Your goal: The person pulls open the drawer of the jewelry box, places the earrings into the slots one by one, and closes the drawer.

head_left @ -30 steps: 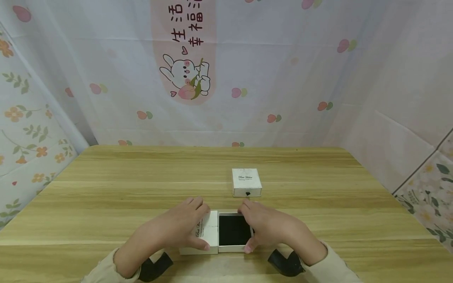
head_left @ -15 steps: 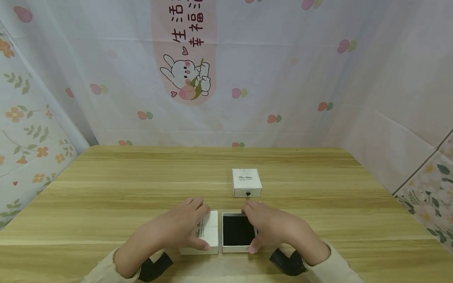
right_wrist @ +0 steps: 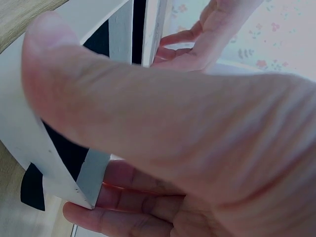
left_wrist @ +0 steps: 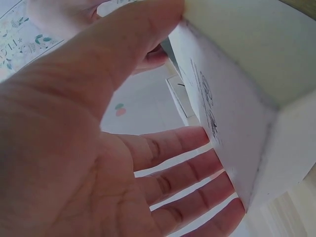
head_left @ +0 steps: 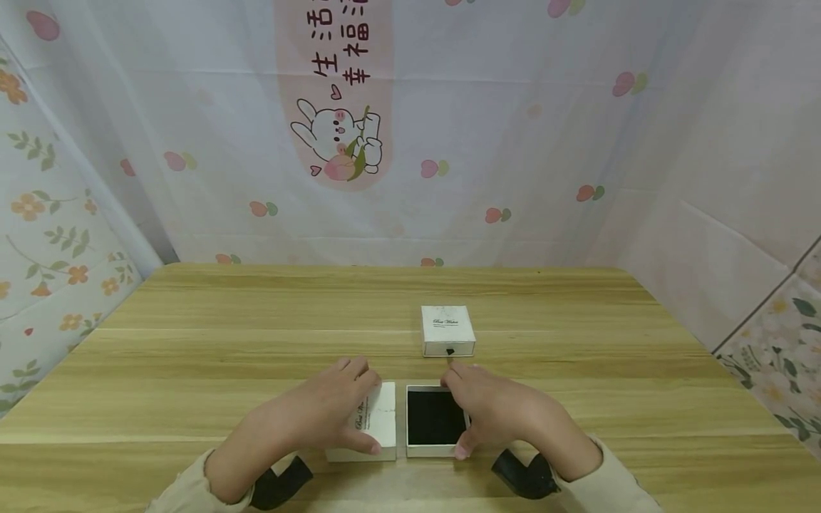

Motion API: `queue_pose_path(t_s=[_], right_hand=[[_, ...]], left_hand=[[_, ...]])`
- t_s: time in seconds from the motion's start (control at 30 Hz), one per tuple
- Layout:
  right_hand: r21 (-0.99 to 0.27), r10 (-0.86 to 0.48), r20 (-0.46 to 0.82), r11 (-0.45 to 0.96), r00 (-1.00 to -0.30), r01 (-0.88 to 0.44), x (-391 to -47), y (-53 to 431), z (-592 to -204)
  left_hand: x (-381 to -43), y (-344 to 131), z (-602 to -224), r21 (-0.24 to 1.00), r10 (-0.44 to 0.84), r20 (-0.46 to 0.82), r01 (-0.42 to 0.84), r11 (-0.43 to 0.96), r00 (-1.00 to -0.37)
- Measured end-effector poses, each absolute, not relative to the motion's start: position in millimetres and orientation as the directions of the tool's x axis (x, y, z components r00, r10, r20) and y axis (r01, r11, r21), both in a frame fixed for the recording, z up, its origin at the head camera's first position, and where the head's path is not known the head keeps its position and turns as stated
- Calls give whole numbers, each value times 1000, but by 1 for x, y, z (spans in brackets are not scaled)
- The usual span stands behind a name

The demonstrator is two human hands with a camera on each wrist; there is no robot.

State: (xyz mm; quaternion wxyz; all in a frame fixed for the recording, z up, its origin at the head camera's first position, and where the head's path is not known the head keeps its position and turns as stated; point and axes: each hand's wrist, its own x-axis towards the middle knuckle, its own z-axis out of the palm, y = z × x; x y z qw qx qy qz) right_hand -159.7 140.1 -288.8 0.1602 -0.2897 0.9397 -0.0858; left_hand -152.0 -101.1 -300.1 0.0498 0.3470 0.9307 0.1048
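Note:
My left hand (head_left: pixel 321 413) grips a white cardboard box sleeve (head_left: pixel 386 422) lettered in black script, thumb on its near side and fingers at the far side. To its right is the box's shallow white drawer (head_left: pixel 428 451), lined in black. My right hand (head_left: pixel 497 410) holds this drawer by its near and far walls. A narrow gap of table separates drawer and sleeve. In the right wrist view a black ribbon tab (right_wrist: pixel 33 188) sticks out of the drawer's outer wall. My left hand hides much of the sleeve's top.
Behind the drawer stands a second white box (head_left: pixel 447 328), closed, with similar lettering and a small black tab in front. All rest on a wood-grain table (head_left: pixel 269 320). A printed curtain (head_left: pixel 462 142) hangs along the table's back edge.
My right hand has drawn the drawer rightward, from right against the sleeve to a small gap away. My left hand and the sleeve have stayed in place.

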Motion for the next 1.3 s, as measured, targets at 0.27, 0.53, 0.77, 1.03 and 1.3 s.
queue_pose_path(t_s=[0.27,0.53,0.77,1.03,1.3], right_hand=[[-246,-590,-240,805,-771,-540,-160,142,-290],[-251,-584,-251,810,-772,-530,-161,141,-289],[-242,-573,-254,817,-779,-523,-160,140,-288],[-235,-568,-263,822,-780,-519,-161,140,-287],[-224,-569,-264,821,-778,-525,-161,139,-287]], left_hand=[[-153,-101,-301,258,657,-26,630,733,-754],[-154,-99,-297,317,642,-68,594,739,-764],[-152,-90,-303,245,681,45,669,701,-731],[-150,-78,-312,186,693,96,697,692,-714],[-149,-71,-322,203,684,70,682,703,-726]])
